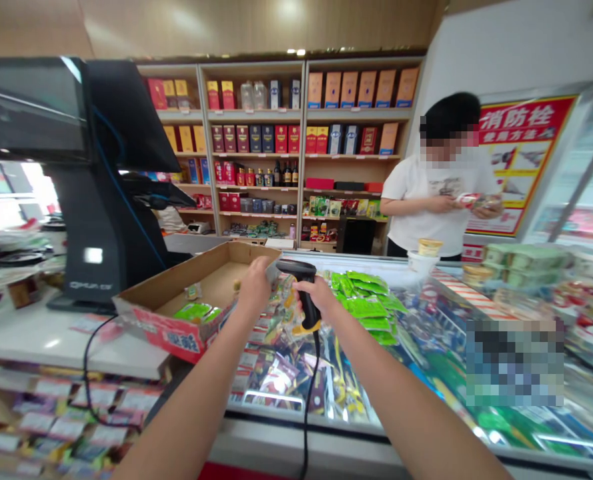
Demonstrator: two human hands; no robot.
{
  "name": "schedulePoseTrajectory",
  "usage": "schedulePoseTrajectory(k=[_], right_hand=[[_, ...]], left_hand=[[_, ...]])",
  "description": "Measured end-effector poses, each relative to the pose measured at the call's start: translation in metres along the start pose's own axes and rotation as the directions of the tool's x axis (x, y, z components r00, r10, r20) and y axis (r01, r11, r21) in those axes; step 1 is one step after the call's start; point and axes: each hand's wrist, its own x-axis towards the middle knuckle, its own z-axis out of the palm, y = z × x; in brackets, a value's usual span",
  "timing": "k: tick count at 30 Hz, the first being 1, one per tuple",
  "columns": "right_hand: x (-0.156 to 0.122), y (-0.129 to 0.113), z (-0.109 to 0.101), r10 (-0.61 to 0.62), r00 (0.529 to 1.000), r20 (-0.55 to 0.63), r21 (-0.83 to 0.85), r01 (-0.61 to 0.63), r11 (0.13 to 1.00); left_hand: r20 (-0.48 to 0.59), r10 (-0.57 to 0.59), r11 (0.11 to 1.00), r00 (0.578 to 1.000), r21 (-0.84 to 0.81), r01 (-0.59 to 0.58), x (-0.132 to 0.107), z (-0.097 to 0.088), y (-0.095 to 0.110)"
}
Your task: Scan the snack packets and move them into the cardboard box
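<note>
My right hand (319, 295) is wrapped round the grip of a black and yellow barcode scanner (300, 280), whose cable hangs down toward me. My left hand (254, 287) is closed just left of the scanner's head, on something small I cannot make out. Both hands hover over the glass lid of a chest freezer (326, 373), beside an open cardboard box (176, 313) that holds green packets (196, 311).
A black till screen (76, 173) stands on the white counter at the left. Green snack packets (369, 300) lie on the freezer lid. A person in a white shirt (439, 200) stands beyond the freezer holding a packet. Shelves of boxed goods (276, 147) line the back wall.
</note>
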Motion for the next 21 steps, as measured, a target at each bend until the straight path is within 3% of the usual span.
schedulePoseTrajectory(k=[3, 6, 9, 13, 21], right_hand=[[-0.007, 0.006, -0.023, 0.001, 0.997, -0.083, -0.003, -0.001, 1.000], [-0.013, 0.013, -0.046, 0.005, 0.991, -0.136, -0.015, -0.007, 1.000], [-0.018, 0.019, -0.065, -0.007, 0.982, -0.188, 0.016, 0.010, 1.000], [-0.019, 0.022, -0.080, -0.038, 0.971, -0.238, 0.038, 0.048, 0.998], [-0.021, 0.018, -0.075, -0.087, 0.972, -0.218, -0.018, 0.085, 0.996]], left_hand=[[0.201, 0.119, 0.991, 0.972, -0.090, -0.103, 0.000, 0.039, 0.003], [0.328, 0.043, 0.998, 0.944, -0.066, -0.023, 0.010, 0.074, 0.000], [0.434, 0.017, 0.999, 0.901, -0.047, 0.004, 0.023, 0.098, -0.010], [0.553, -0.032, 0.999, 0.833, 0.011, 0.031, 0.028, 0.114, -0.018], [0.585, -0.036, 0.999, 0.810, 0.037, 0.017, -0.008, 0.119, 0.019]])
